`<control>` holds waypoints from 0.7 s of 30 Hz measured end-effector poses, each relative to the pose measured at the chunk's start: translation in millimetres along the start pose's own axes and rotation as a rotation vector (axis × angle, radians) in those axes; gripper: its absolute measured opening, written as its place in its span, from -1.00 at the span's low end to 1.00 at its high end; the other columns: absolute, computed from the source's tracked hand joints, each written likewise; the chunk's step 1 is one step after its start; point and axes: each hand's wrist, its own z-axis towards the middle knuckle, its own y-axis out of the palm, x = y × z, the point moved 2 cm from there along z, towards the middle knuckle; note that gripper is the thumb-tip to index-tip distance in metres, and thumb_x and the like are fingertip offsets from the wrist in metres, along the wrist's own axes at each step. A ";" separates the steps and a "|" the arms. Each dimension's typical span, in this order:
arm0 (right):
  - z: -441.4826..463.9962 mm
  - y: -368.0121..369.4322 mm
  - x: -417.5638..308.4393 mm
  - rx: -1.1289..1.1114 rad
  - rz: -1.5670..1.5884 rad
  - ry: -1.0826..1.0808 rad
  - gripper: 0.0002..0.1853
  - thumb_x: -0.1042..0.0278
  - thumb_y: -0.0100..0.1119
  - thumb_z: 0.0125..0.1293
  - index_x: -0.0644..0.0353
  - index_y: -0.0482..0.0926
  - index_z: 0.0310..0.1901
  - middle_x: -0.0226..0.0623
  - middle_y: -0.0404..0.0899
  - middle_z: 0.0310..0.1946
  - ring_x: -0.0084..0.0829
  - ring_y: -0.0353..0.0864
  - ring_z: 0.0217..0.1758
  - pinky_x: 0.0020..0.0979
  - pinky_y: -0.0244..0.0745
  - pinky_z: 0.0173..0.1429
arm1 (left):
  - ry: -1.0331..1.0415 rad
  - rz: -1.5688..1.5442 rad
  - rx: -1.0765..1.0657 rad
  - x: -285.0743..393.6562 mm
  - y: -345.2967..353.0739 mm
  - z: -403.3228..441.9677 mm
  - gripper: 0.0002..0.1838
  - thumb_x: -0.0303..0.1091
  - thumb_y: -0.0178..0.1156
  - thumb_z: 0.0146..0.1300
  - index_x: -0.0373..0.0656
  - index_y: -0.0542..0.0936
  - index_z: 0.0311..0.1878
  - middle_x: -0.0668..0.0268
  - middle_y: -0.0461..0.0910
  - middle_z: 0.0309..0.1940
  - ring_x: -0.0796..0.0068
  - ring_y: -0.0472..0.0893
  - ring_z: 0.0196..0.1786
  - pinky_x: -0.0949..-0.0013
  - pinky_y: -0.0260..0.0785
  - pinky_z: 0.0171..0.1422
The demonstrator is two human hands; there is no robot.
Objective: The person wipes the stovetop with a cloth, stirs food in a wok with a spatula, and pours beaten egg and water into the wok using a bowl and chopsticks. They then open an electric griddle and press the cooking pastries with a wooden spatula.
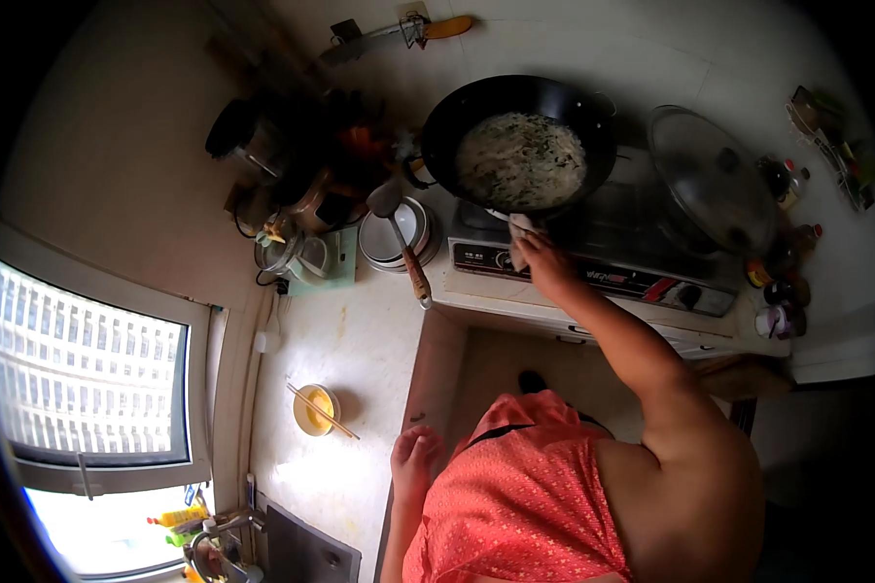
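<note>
My right hand (pixel 544 264) is closed on a pale folded cloth (pixel 522 243) at the near rim of a black wok (pixel 437 146). Bubbling pale liquid with dark green shreds (pixel 520 160) fills the wok, which sits on a gas stove (pixel 593 277). By the counter edge, my left hand (pixel 415 457) has its fingers curled, with nothing visible in them. A spatula (pixel 405 243) lies across stacked bowls (pixel 367 238) left of the stove. Chopsticks (pixel 326 412) rest over a small bowl of yellow liquid (pixel 303 419) on the counter (pixel 360 340).
A glass lid (pixel 705 175) stands right of the wok, near bottles and jars (pixel 783 291). Appliances (pixel 258 141) crowd the back left corner. A sink (pixel 306 554) is at the lower left, beside a window (pixel 87 360). A knife (pixel 389 37) hangs on the wall.
</note>
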 end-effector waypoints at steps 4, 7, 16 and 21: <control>-36.9 -43.0 24.7 0.124 0.099 0.096 -0.58 0.63 -0.08 0.12 0.16 0.50 0.04 -0.15 0.51 0.03 -0.14 0.50 0.10 -0.23 0.43 0.11 | -0.005 0.036 -0.073 4.8 6.8 9.1 -0.84 -0.46 0.08 0.28 -0.21 0.47 -0.09 0.29 0.52 -0.15 0.42 0.55 -0.10 0.34 0.48 -0.02; -59.0 -61.5 25.4 0.111 0.283 0.180 -0.63 0.62 -0.03 0.14 0.20 0.53 0.01 -0.10 0.59 -0.14 -0.11 0.59 -0.06 -0.30 0.48 0.00 | -0.005 0.094 -0.125 6.0 8.9 15.8 -0.84 -0.47 0.00 0.32 -0.22 0.47 -0.07 0.24 0.52 -0.08 0.38 0.56 -0.07 0.30 0.47 0.00; -118.7 -25.6 -125.1 -0.299 1.378 0.091 -0.66 0.65 0.01 0.17 0.21 0.50 0.00 -0.30 0.57 -0.23 -0.59 0.53 -0.12 -0.54 0.45 -0.04 | 0.031 0.134 -0.346 30.2 64.4 17.1 -0.48 -0.38 0.10 0.30 -0.14 0.20 0.29 0.21 0.34 0.16 0.25 0.45 0.14 0.13 0.43 0.12; -126.3 -20.6 -183.1 -0.467 1.256 -0.050 -0.75 0.57 0.01 0.19 0.26 0.48 -0.07 -0.25 0.56 -0.16 -0.46 0.52 -0.04 -0.44 0.42 0.06 | 0.020 0.104 -0.511 16.5 53.8 34.6 -0.52 -0.41 0.13 0.27 -0.20 0.23 0.22 0.21 0.41 0.06 0.33 0.50 0.05 0.22 0.48 0.05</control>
